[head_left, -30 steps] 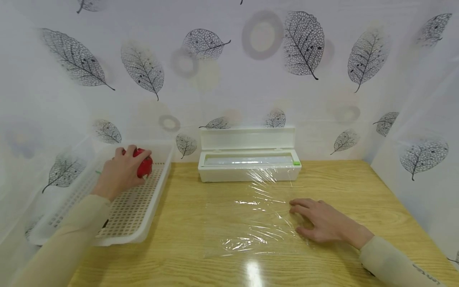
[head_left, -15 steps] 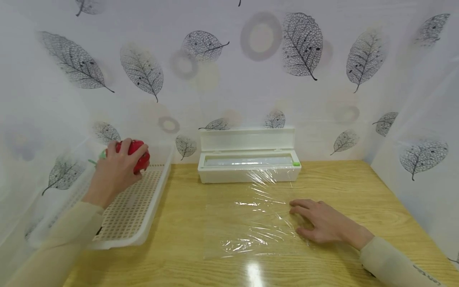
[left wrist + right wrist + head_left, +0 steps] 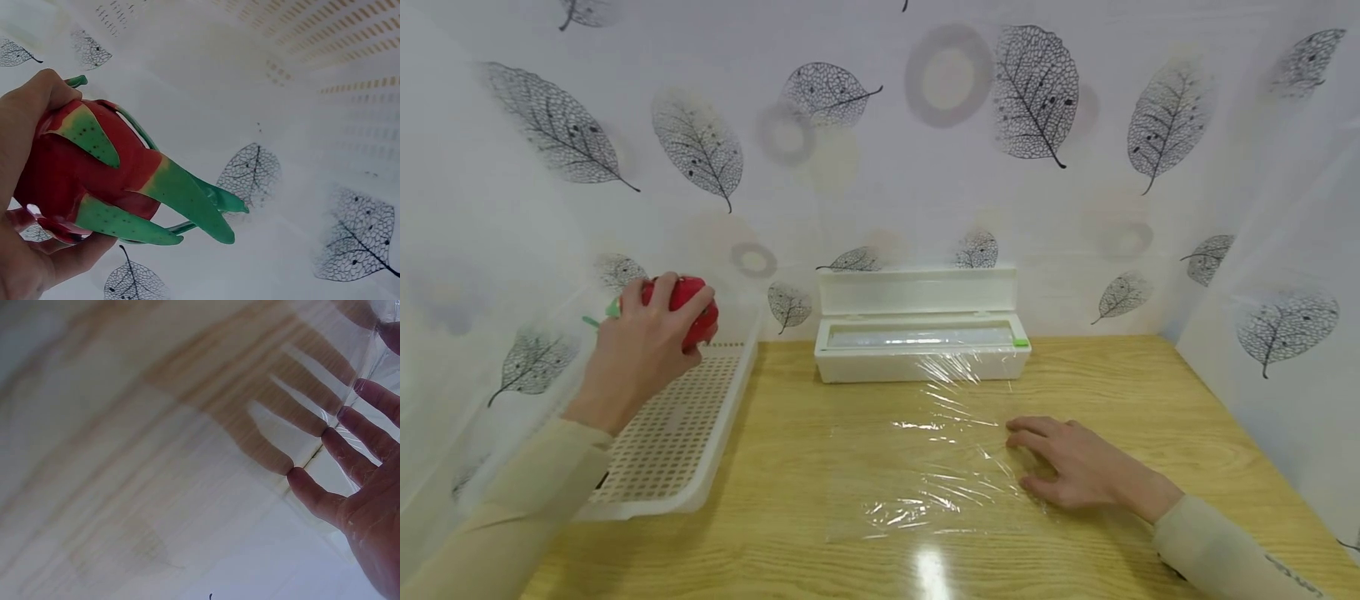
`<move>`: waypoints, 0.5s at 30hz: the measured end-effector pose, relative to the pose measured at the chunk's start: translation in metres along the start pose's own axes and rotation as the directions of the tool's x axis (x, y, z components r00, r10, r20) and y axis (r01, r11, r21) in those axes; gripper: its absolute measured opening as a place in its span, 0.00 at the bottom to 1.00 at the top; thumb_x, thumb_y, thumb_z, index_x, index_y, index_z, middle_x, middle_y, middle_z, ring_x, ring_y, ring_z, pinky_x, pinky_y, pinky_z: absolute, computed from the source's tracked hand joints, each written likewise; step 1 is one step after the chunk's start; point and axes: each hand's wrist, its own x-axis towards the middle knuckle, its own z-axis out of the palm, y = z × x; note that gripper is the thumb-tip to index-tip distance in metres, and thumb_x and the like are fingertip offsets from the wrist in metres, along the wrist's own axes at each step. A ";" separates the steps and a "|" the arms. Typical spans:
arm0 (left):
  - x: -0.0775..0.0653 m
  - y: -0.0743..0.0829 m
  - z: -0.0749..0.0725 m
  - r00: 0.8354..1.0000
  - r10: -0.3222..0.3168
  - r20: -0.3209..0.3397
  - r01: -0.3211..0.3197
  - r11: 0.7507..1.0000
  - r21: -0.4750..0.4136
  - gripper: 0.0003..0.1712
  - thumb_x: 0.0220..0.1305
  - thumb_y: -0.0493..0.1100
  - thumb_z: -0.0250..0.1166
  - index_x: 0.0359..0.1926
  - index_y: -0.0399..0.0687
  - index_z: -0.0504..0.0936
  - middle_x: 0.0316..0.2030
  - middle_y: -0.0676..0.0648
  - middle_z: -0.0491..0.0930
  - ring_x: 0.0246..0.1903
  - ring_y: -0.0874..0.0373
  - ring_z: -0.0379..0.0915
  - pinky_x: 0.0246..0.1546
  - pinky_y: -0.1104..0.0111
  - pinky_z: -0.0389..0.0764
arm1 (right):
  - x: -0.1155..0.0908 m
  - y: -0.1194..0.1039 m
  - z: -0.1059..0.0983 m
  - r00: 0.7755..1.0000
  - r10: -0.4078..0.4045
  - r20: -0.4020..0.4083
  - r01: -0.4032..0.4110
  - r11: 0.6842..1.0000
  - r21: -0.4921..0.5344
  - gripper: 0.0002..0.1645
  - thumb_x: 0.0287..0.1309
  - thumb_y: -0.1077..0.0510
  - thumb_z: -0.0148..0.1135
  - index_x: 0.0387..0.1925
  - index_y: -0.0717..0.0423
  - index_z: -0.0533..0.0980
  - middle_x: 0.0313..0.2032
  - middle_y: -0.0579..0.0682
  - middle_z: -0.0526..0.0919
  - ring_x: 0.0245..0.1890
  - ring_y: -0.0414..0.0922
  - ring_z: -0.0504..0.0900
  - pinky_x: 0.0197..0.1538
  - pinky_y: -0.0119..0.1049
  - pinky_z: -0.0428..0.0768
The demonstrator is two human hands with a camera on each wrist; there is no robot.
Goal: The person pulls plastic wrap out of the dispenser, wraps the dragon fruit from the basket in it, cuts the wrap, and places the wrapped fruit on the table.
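Two risks: left hand (image 3: pixel 640 354) with fingers curled round the dragon fruit (image 3: pixel 681 310), above the basket's (image 3: pixel 700 467) far end, could drop it; right hand (image 3: pixel 1078 462), fingers spread flat on the film (image 3: pixel 925 458) mid-desk, could wrinkle it.

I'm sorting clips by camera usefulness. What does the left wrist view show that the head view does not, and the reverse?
Only the left wrist view shows the dragon fruit's green scales close up, pointing away from the palm. Only the head view shows the right hand flat on the cling film, the dispenser box and the wooden table. Both show the left hand gripping the red dragon fruit above the perforated basket.
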 end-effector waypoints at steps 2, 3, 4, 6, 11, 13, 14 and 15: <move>0.002 0.002 -0.002 1.000 0.004 -0.011 -0.004 1.000 -0.007 0.43 0.45 0.42 0.77 0.64 0.49 0.70 0.58 0.29 0.69 0.55 0.24 0.65 0.20 0.37 0.81 | 0.000 0.000 0.000 1.000 0.001 -0.001 -0.001 1.000 -0.003 0.28 0.57 0.41 0.68 0.57 0.47 0.78 0.64 0.53 0.79 0.61 0.56 0.81 0.52 0.58 0.82; 0.003 0.003 -0.003 1.000 0.007 -0.016 -0.007 1.000 -0.008 0.43 0.45 0.42 0.77 0.64 0.49 0.70 0.58 0.29 0.69 0.55 0.24 0.65 0.20 0.37 0.81 | 0.000 0.000 0.000 1.000 0.002 0.000 -0.002 1.000 -0.003 0.28 0.57 0.41 0.68 0.57 0.47 0.78 0.64 0.53 0.79 0.61 0.56 0.81 0.52 0.58 0.82; 0.004 0.004 -0.004 1.000 0.008 -0.020 -0.009 1.000 -0.011 0.43 0.45 0.42 0.77 0.64 0.49 0.70 0.58 0.29 0.69 0.55 0.24 0.65 0.20 0.37 0.81 | 0.000 0.000 -0.001 1.000 0.002 0.000 -0.002 1.000 -0.003 0.28 0.57 0.41 0.68 0.57 0.47 0.78 0.64 0.53 0.79 0.61 0.56 0.80 0.52 0.58 0.82; 0.006 0.006 -0.007 1.000 0.010 -0.022 -0.011 1.000 -0.016 0.43 0.45 0.42 0.78 0.63 0.49 0.70 0.58 0.29 0.68 0.55 0.24 0.65 0.20 0.36 0.81 | 0.000 -0.001 -0.001 1.000 0.001 -0.002 -0.001 1.000 -0.005 0.28 0.57 0.42 0.68 0.57 0.47 0.78 0.64 0.53 0.79 0.61 0.55 0.81 0.52 0.57 0.82; 0.008 0.014 -0.015 0.999 0.029 -0.030 -0.029 1.000 -0.009 0.43 0.44 0.43 0.79 0.63 0.49 0.70 0.57 0.29 0.69 0.55 0.24 0.66 0.21 0.37 0.81 | 0.000 -0.002 -0.002 1.000 -0.008 -0.009 0.008 1.000 -0.007 0.28 0.57 0.42 0.68 0.57 0.47 0.78 0.63 0.53 0.79 0.60 0.54 0.81 0.50 0.55 0.82; 0.009 0.017 -0.018 0.998 0.038 -0.043 -0.039 0.999 -0.008 0.43 0.44 0.43 0.79 0.63 0.49 0.71 0.57 0.28 0.70 0.54 0.24 0.66 0.21 0.37 0.82 | 0.000 -0.002 -0.002 1.000 -0.006 -0.009 0.006 1.000 -0.007 0.28 0.57 0.42 0.68 0.57 0.47 0.78 0.63 0.53 0.79 0.60 0.54 0.81 0.50 0.55 0.82; 0.010 0.019 -0.019 0.998 0.041 -0.048 -0.042 0.999 -0.010 0.43 0.44 0.42 0.79 0.63 0.49 0.71 0.57 0.28 0.70 0.54 0.24 0.66 0.21 0.37 0.82 | 0.000 -0.002 -0.002 1.000 -0.004 -0.007 0.004 1.000 -0.007 0.28 0.57 0.42 0.68 0.57 0.47 0.78 0.63 0.52 0.79 0.60 0.54 0.81 0.50 0.55 0.82; 0.011 0.020 -0.020 0.998 0.045 -0.054 -0.045 0.999 -0.009 0.43 0.44 0.42 0.79 0.63 0.49 0.71 0.57 0.28 0.70 0.54 0.24 0.66 0.21 0.38 0.82 | 0.000 -0.002 -0.002 1.000 -0.001 -0.007 0.001 1.000 -0.007 0.28 0.58 0.42 0.68 0.57 0.47 0.78 0.63 0.52 0.79 0.60 0.54 0.81 0.50 0.55 0.82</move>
